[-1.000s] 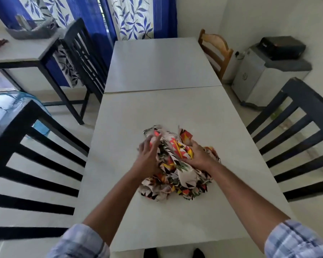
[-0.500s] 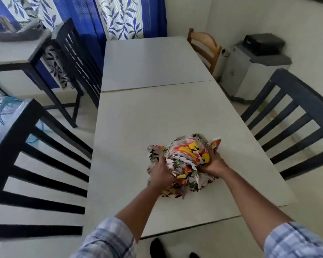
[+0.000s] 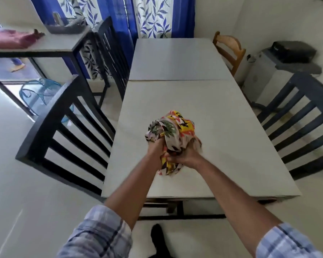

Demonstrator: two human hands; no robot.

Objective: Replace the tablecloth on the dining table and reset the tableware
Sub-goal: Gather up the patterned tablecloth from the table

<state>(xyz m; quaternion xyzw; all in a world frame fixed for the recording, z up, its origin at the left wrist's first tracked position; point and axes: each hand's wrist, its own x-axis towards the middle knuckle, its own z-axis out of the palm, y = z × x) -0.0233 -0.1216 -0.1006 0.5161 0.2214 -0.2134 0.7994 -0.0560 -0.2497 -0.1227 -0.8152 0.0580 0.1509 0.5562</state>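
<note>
A bunched-up tablecloth (image 3: pixel 172 130) with a yellow, pink, black and green print is gathered into a tight bundle over the near half of the bare white dining table (image 3: pixel 231 146). My left hand (image 3: pixel 156 148) grips the bundle from its left side. My right hand (image 3: pixel 185 156) grips it from the right and underneath, close beside the left hand. The bundle's lower folds hang below my hands toward the tabletop. No tableware is on the table.
Dark slatted chairs stand at the table's left (image 3: pixel 63 138) and right (image 3: pixel 302 116), another (image 3: pixel 110 53) farther back left, and a wooden chair (image 3: pixel 229 47) back right. A side table (image 3: pixel 50 47) holds a grey basket (image 3: pixel 65 27). A grey appliance (image 3: pixel 280 71) sits at right.
The loose heap of cloth has been drawn together into a compact bundle. Both hands moved closer together and now clasp it, with my view pulled back from the table.
</note>
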